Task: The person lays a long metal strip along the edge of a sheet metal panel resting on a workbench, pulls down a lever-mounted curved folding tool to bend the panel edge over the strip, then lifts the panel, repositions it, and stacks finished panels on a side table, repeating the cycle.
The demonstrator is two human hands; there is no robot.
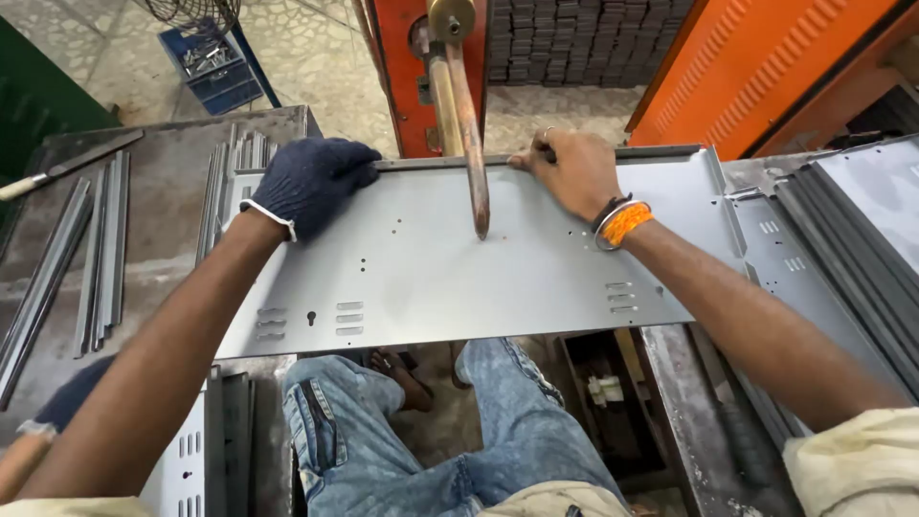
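the gloved left hand (pixel 308 182) and bare right hand (pixel 572 172) both grip the far edge of the grey metal sheet (pixel 459 273) under the copper welding rod (pixel 466 134); keep the sheet flat and steady, fingers away from the tip.

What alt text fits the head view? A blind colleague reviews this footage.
A person's left hand in a dark blue knit glove and bare right hand press the far edge of a flat grey sheet-metal panel under a copper welding rod. Thin grey metal strips lie on the worn bench at left.
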